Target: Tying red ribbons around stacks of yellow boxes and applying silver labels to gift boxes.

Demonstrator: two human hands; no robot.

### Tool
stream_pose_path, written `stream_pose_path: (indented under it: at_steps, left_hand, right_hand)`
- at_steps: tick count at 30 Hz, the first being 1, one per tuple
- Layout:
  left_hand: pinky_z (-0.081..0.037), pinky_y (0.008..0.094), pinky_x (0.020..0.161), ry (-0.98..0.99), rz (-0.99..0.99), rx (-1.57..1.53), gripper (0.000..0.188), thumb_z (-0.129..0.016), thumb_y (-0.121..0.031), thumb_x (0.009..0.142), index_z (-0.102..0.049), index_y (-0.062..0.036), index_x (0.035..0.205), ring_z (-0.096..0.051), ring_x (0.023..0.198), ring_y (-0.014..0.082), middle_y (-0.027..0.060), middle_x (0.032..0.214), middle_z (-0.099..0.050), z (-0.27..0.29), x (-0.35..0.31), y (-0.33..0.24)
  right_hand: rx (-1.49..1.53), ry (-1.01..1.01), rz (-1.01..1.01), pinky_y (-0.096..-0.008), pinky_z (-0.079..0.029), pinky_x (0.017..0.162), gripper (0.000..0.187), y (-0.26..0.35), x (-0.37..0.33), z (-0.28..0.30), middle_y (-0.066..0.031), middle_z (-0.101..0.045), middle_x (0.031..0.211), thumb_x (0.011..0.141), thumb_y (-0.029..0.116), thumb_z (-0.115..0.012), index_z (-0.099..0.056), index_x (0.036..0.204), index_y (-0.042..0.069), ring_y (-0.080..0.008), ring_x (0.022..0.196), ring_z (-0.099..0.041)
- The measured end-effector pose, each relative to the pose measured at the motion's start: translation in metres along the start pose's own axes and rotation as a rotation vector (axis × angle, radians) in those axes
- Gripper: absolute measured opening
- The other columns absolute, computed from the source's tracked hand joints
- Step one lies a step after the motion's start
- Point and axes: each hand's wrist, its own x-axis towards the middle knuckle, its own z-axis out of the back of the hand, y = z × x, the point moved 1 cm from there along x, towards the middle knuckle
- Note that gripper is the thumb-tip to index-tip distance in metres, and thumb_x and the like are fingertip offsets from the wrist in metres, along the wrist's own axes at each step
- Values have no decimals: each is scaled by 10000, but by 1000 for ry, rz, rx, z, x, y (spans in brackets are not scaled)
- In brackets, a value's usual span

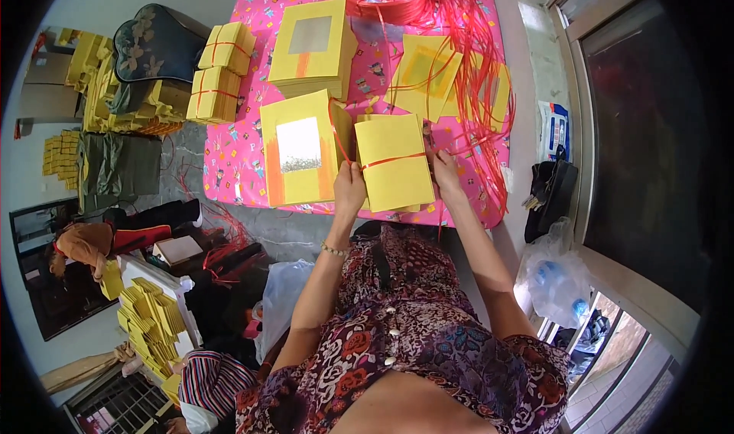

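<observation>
A stack of yellow paper (394,189) stands at the table's near edge, with a red plastic strip (390,159) drawn across its middle. My left hand (350,187) is closed on the strip at the stack's left side, and one loose end rises above the fingers. At the right edge my right hand (446,174) is pinched on the strip, its fingertips against the paper. Directly left lies a larger yellow stack (279,185) with a silver square and orange bands. Behind it is a similar stack (336,25).
Loose red strips (478,59) trail from a red coil (390,9) down the pink-covered table (237,155). Yellow sheets (420,71) lie under them. Tied yellow bundles (214,94) sit at the left edge, beside a dark chair (157,44). Other people work at left.
</observation>
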Motion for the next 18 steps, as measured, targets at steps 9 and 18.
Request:
stream_pose_path:
  at_steps: [9, 18]
  left_hand:
    - [-574, 358, 822, 8, 542, -913, 325, -356, -190, 1046, -584, 7, 1167, -678, 950, 231, 126, 1102, -671, -30, 7, 23]
    - [-585, 335, 712, 17, 388, -889, 228, -525, -228, 1004, -564, -11, 1062, -694, 840, 216, 109, 956, -680, -40, 8, 29]
  right_hand:
    - [-268, -74, 118, -343, -459, 635, 344, -54, 43, 7, -87, -632, 782, 979, 321, -590, -606, 936, -20, -160, 691, -564]
    - [-182, -130, -2, -376, -482, 770, 419, -44, 30, -7, -164, -650, 964, 1015, 360, -485, -567, 1069, -47, -223, 855, -618]
